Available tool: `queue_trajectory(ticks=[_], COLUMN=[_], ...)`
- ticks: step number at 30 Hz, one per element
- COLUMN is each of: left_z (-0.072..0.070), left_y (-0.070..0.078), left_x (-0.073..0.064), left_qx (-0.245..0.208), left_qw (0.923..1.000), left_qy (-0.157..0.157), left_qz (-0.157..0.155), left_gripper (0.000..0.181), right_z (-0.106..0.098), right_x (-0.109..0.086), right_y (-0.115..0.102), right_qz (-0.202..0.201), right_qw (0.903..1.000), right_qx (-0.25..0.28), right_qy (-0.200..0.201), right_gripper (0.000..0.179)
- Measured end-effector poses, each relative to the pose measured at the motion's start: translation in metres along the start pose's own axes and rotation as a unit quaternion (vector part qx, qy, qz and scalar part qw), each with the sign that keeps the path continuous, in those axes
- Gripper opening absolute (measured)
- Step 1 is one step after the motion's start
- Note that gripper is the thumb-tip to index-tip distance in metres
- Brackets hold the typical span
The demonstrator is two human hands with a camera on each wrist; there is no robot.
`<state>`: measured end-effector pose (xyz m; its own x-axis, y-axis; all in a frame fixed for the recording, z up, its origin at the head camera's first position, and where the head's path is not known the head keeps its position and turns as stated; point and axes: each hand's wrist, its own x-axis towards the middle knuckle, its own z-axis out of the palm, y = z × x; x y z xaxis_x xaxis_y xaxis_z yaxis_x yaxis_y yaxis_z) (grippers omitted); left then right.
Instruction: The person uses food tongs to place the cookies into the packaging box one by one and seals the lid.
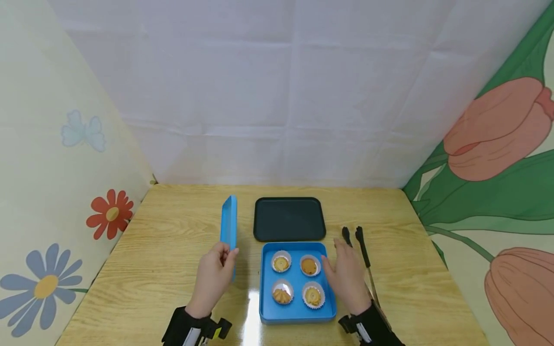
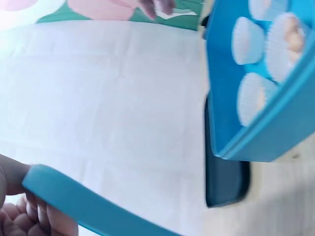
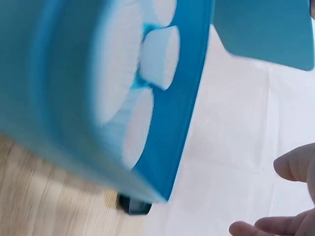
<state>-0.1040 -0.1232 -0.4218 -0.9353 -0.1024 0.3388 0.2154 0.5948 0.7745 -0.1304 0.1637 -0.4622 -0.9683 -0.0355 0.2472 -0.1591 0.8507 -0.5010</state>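
Observation:
My left hand (image 1: 213, 277) pinches a blue lid (image 1: 229, 223) by its near end, thumb on one side and curled fingers on the other. The lid stands on edge, left of a blue box (image 1: 297, 317). Inside the box, several small cookies sit in white paper cups, among them a swirled cookie (image 1: 282, 296) at front left and a round brown one (image 1: 309, 266) at back right. My right hand (image 1: 347, 276) is at the box's right side, its fingers extended and holding nothing. In the right wrist view its thumb (image 3: 295, 164) stands apart from the fingers.
Behind the box lies a dark rectangular tray (image 1: 289, 219). Tongs with black tips (image 1: 362, 245) lie to the right, partly hidden by my right hand and wrist. A white cloth (image 1: 277, 96) hangs at the wooden table's (image 1: 415, 269) back edge, with flower-printed panels on both sides.

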Motion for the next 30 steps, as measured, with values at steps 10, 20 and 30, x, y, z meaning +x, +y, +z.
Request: queue_trajectory(ticks=[10,20,30], left_z=[-0.003,0.002,0.015], left_y=[0.025,0.037,0.017], left_x=[0.007,0.006,0.004], left_qx=[-0.27,-0.413,-0.477], left_qw=[0.9489,0.8783,0.8421], left_qy=[-0.029,-0.167,-0.244], left_qz=[0.161,0.174,0.062], left_gripper=[0.01,0.026,0.015], right_z=[0.004,0.007,-0.004], right_x=[0.006,0.024,0.017], right_y=[-0.018,-0.018,-0.008], right_qz=[-0.004,0.066,0.093], right_qw=[0.9613,0.8477,0.831], right_qx=[0.257,0.487,0.53], right_qy=[-0.099,-0.201,-0.142], right_gripper=[0.051,0.064,0.058])
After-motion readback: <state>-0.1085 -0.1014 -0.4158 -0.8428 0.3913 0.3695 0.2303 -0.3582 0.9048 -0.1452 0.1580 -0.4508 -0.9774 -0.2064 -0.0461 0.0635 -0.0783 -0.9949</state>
